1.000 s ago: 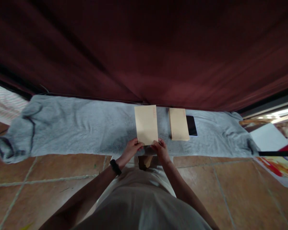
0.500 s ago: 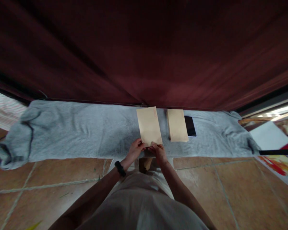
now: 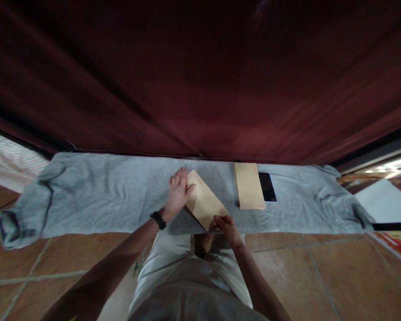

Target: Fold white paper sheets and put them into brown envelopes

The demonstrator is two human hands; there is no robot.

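A tan envelope (image 3: 204, 203) lies slanted on the grey towel (image 3: 103, 196), just in front of me. My left hand (image 3: 177, 191) rests on the envelope's far left corner with fingers stretched out flat; a black band sits on that wrist. My right hand (image 3: 224, 224) pinches the envelope's near right corner. To the right lies a stack of tan envelopes (image 3: 249, 191), upright and square to the towel, with a dark phone (image 3: 267, 187) flat beside it.
A dark red curtain (image 3: 200, 76) hangs behind the towel. Terracotta floor tiles (image 3: 321, 276) spread below. White paper (image 3: 382, 201) and a colourful printed sheet (image 3: 396, 243) lie at the right edge. Striped fabric (image 3: 10, 162) shows at far left.
The envelope has turned from upright to slanted. My left hand left its near edge and moved up to its far left corner, fingers flat. My right hand stays at the near corner.
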